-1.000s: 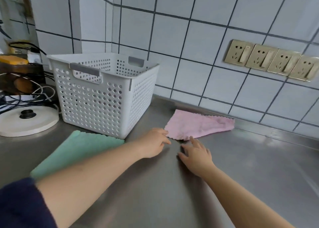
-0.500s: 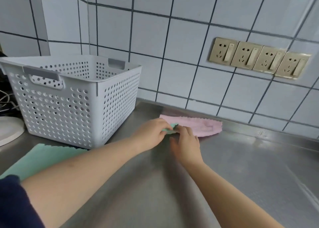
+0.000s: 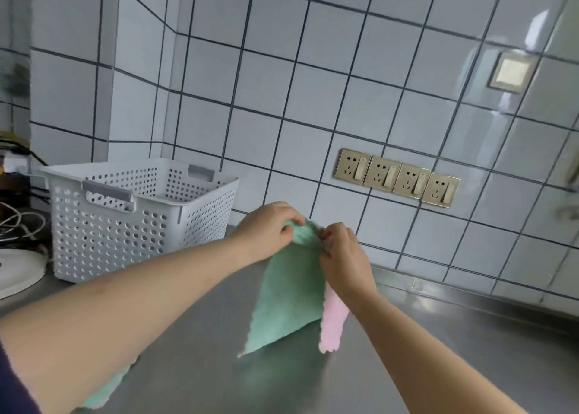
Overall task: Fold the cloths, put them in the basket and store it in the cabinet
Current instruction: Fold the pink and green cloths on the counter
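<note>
A cloth (image 3: 289, 294), green on one face and pink on the other, hangs above the steel counter (image 3: 407, 335). My left hand (image 3: 269, 228) pinches its top left corner and my right hand (image 3: 344, 257) pinches the top edge beside it. The pink side shows as a strip below my right wrist. The white perforated basket (image 3: 138, 219) stands to the left against the tiled wall, with nothing visible inside. A second green cloth (image 3: 106, 388) lies flat on the counter, mostly hidden under my left forearm.
A white round lid or plate (image 3: 18, 272) and tangled cables (image 3: 18, 222) sit left of the basket. Several gold wall sockets (image 3: 396, 177) line the tiled wall behind the counter. No cabinet is in view.
Both hands took hold of the pink cloth's near edge and lifted it off the counter, so its green side now faces me. The camera tilted upward.
</note>
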Demonstrator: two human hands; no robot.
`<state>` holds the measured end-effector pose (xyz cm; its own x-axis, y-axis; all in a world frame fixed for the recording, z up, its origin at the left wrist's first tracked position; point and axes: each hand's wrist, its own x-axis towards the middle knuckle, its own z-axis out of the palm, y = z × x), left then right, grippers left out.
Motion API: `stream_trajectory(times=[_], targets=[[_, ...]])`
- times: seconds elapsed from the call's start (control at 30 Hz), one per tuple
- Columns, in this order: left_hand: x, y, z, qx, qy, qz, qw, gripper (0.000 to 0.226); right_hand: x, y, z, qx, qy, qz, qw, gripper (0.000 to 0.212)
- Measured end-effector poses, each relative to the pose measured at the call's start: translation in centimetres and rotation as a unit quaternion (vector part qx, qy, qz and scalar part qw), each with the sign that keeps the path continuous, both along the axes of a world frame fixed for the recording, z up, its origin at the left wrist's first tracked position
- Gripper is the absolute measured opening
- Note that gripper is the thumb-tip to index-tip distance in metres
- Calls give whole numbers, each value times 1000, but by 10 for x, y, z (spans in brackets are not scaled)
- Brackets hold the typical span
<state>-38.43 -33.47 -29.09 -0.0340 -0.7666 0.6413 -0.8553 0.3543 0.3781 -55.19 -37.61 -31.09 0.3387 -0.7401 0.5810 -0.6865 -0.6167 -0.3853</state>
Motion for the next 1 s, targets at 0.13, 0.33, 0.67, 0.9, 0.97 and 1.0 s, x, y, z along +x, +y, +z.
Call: stream_trajectory(times=[0.13,0.33,0.67,0.9,0.97,1.0], targets=[[6,19,17,-15,7,26,1000,26,-29,17,15,-2,6,-29,1000,34],[14,44,28,13,13,41,999,12,-75,37,28,39,120,-83,989,21],[26,61,43,-6,64,78,995,12,-128,40,62,46,57,-110,991,16],[22,34,38,57,252,42,965,14,-136,12,74,45,8,-126,991,24],[19,24,38,76,319,21,944,15,-133,1,71,63,15,-127,990,20],[19,18,39,74,329,20,941,14,-131,-5,69,77,3,-124,989,18]])
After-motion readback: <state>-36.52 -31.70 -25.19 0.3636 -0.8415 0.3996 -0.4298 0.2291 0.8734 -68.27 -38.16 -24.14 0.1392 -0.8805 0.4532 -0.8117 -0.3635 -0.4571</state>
